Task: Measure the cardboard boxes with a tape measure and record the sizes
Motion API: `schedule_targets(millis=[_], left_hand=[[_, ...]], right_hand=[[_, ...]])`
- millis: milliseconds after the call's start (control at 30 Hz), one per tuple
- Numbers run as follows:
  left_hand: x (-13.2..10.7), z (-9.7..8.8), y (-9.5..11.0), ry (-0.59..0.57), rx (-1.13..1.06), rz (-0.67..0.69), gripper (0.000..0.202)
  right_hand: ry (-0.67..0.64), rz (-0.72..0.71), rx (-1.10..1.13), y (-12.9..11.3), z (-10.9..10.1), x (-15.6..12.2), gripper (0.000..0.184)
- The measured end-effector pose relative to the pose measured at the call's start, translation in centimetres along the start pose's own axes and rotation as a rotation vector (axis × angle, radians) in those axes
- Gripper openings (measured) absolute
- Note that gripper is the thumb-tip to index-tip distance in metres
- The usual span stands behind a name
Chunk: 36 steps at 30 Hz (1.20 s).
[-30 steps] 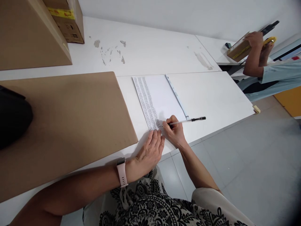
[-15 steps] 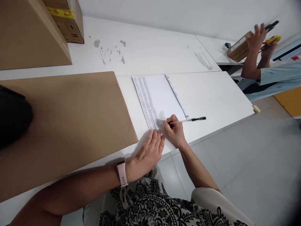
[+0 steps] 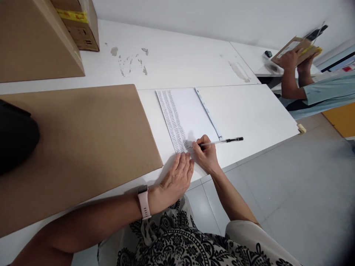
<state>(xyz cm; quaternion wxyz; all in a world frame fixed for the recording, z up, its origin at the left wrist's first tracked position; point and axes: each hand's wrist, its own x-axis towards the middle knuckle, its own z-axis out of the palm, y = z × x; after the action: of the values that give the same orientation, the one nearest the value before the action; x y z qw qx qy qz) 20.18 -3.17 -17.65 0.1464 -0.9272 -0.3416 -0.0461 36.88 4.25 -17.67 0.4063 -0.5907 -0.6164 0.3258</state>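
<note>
A white sheet of paper (image 3: 188,114) with columns of small print along its left side lies on the white table (image 3: 249,111). My right hand (image 3: 205,154) is closed around a clear pen with a black cap (image 3: 222,141), its tip on the sheet's near end. Flat on the table lies my left hand (image 3: 176,180), fingers stretched out and fingertips on the sheet's near corner. A pink watch is on my left wrist.
A large flat cardboard piece (image 3: 77,144) covers the table on the left, with a black object (image 3: 13,136) at its left edge. Cardboard boxes (image 3: 80,22) stand at the back left. At the far right a co-worker's hands (image 3: 290,59) hold a small cardboard box.
My hands and the pen have stayed almost still. The co-worker at the far right has shifted and lifted the small box.
</note>
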Motion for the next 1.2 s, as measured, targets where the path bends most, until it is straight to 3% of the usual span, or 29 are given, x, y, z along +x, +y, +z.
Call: schedule_targets(millis=[400,633,767,867,967,1100,1200], left_hand=[[0.1,-0.6,-0.2,0.02,-0.046,-0.018,0.061],[-0.1,0.2,0.0,0.024,-0.085,-0.043,0.063],[0.0,-0.3,0.0,0.07,-0.15,-0.04,0.069],[-0.4,-3.1,-0.5,0.284,-0.229,0.0,0.055],[-1.9,-7.7,-2.1,0.53,-0.284,-0.038,0.043],[-6.1,-13.7,-7.3,0.689,-0.124,-0.454,0.047],[-9.8,-16.0,-12.3,0.608,0.068,-0.827,0.062]], right_hand=[[0.011,0.006,-0.02,-0.3,0.0,0.0,0.024],[0.181,-0.05,-0.031,0.2,0.0,0.4,0.018],[0.195,-0.102,-0.178,0.1,-0.1,0.7,0.019],[0.147,-0.166,-0.349,0.2,-0.2,0.6,0.031],[0.109,-0.227,-0.473,0.7,0.0,0.6,0.043],[0.144,-0.247,-0.527,1.8,0.7,1.0,0.05],[0.162,-0.233,-0.498,2.0,0.8,1.1,0.05]])
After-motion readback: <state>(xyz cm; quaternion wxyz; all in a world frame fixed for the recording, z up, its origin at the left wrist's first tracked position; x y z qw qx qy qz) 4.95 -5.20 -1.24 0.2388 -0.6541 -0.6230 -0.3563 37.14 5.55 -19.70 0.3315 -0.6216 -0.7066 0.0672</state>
